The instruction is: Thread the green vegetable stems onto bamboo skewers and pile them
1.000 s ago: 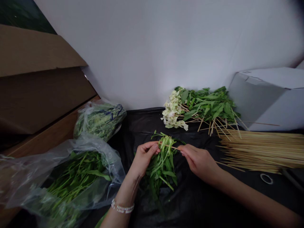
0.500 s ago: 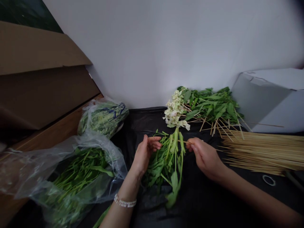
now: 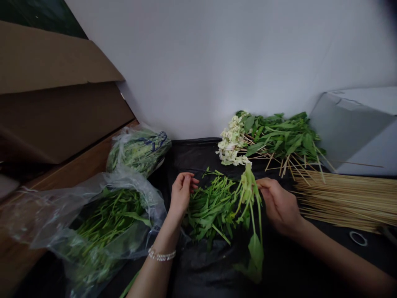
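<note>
My right hand (image 3: pixel 281 205) is closed in a pinch on the end of a thin bamboo skewer, mostly hidden by the fingers. On that skewer hangs a bunch of pale green stems (image 3: pixel 249 186) with a few leaves dangling below. My left hand (image 3: pixel 181 190), loosely curled with nothing in it, hovers beside a loose pile of leafy greens (image 3: pixel 212 203) on the black sheet (image 3: pixel 204 273). Just behind the hanging bunch lies a heap of skewered greens (image 3: pixel 285 134), its pale cut stem ends (image 3: pixel 232 142) facing left.
Many bare bamboo skewers (image 3: pixel 347 198) lie at the right, by a tape ring (image 3: pixel 358 238). A white box (image 3: pixel 359 132) stands behind them. At left are an open plastic bag of greens (image 3: pixel 108 219), a closed bag (image 3: pixel 139 149) and a cardboard box (image 3: pixel 62 120).
My right hand has shifted to the right with the skewered bunch, away from the loose pile. My left hand has drawn slightly left, off the greens.
</note>
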`<state>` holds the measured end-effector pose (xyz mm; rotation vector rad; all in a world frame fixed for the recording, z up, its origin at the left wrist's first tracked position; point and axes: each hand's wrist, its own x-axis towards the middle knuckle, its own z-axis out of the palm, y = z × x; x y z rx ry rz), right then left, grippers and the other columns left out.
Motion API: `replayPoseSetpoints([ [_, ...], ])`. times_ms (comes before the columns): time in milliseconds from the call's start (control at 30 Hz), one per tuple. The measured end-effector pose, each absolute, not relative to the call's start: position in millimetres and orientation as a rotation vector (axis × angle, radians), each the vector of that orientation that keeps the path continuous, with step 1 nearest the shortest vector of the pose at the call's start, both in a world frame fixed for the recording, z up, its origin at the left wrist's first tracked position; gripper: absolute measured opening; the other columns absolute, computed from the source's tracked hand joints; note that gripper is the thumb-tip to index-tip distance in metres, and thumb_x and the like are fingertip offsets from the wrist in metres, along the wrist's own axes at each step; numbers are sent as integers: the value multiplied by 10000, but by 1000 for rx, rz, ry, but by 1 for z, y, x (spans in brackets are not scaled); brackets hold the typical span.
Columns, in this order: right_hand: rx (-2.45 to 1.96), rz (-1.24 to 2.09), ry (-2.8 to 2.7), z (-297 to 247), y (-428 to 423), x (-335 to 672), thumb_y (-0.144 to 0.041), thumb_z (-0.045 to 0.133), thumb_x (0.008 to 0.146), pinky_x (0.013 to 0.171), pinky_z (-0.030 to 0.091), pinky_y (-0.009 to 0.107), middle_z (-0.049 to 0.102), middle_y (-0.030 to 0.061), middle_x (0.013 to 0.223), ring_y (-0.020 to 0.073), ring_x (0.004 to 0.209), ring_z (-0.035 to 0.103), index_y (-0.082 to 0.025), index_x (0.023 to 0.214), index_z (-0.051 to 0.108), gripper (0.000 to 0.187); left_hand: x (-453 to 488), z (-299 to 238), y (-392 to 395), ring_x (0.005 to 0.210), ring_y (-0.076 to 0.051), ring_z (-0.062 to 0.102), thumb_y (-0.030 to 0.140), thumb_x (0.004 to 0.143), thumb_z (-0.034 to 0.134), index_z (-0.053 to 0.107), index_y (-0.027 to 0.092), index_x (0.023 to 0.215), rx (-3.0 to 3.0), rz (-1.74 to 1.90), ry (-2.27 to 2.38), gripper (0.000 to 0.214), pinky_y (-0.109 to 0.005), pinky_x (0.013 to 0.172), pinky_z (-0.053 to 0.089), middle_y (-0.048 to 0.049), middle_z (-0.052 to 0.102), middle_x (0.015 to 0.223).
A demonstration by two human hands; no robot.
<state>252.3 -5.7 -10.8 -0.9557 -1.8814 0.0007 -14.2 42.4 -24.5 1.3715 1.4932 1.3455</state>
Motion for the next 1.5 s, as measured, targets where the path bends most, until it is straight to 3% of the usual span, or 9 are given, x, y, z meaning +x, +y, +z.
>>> replayPoseSetpoints([
  [67, -961, -5, -1871, -10, -7, 252, -115, 376, 946, 642, 504, 252, 658, 19, 815, 145, 707, 651, -211, 980, 529, 184, -23, -28, 47, 618, -144, 600, 353, 906, 429, 594, 171, 940, 1509, 1254, 1661, 248, -238, 560, 421, -44, 686, 783],
  [200, -982, -8, -1876, -11, -8, 252, -105, 372, 948, 641, 509, 249, 666, 24, 817, 140, 699, 653, -201, 978, 540, 195, -27, -32, 46, 653, -162, 575, 212, 776, 600, 648, 198, 741, 1719, 1051, 1812, 61, -273, 647, 403, -13, 649, 703],
  [300, -963, -13, -1888, -11, -8, 253, -108, 372, 948, 637, 509, 251, 661, 26, 812, 139, 697, 650, -196, 992, 540, 194, -24, -32, 40, 677, -184, 564, 214, 741, 656, 653, 211, 675, 1802, 930, 1903, 66, -293, 653, 370, -19, 632, 708],
  [500, -940, -53, -1912, -12, -8, 253, -119, 375, 951, 639, 501, 252, 660, 35, 827, 138, 692, 639, -196, 1003, 528, 179, -22, -28, 33, 829, -226, 618, 248, 750, 679, 681, 224, 772, 1995, 422, 2082, 32, -300, 668, 375, -51, 673, 884],
  [700, -930, -54, -1908, -13, -7, 251, -111, 383, 949, 652, 494, 245, 656, 31, 833, 135, 705, 638, -199, 1005, 524, 175, -24, -27, 36, 824, -236, 644, 261, 866, 558, 660, 240, 902, 1911, 505, 2109, 109, -309, 660, 389, -45, 718, 885],
  [867, -933, -50, -1916, -14, -7, 251, -102, 392, 941, 646, 490, 246, 648, 27, 831, 135, 695, 633, -201, 1004, 522, 176, -23, -32, 39, 976, -246, 616, 215, 911, 510, 629, 245, 1135, 2009, 600, 2037, 255, -329, 803, 422, -56, 727, 987],
  [1000, -917, -46, -1910, -13, -7, 249, -95, 391, 940, 647, 487, 237, 643, 22, 830, 124, 689, 627, -197, 1013, 519, 180, -23, -31, 37, 921, -254, 594, 264, 801, 673, 642, 207, 949, 2071, 523, 2160, 161, -321, 758, 431, -66, 681, 901],
  [1200, -917, -41, -1914, -13, -8, 249, -89, 392, 934, 653, 490, 237, 647, 22, 834, 126, 706, 631, -196, 999, 522, 179, -24, -31, 34, 902, -259, 581, 306, 777, 684, 669, 219, 724, 2068, 338, 2166, 103, -331, 734, 421, -63, 637, 846],
  [1500, -912, -18, -1906, -13, -9, 248, -85, 397, 927, 657, 498, 246, 656, 25, 833, 131, 700, 640, -199, 992, 526, 184, -22, -14, 41, 690, -127, 549, 378, 643, 791, 634, 187, 721, 1216, 1470, 1304, 259, -255, 672, 433, 11, 631, 740],
])
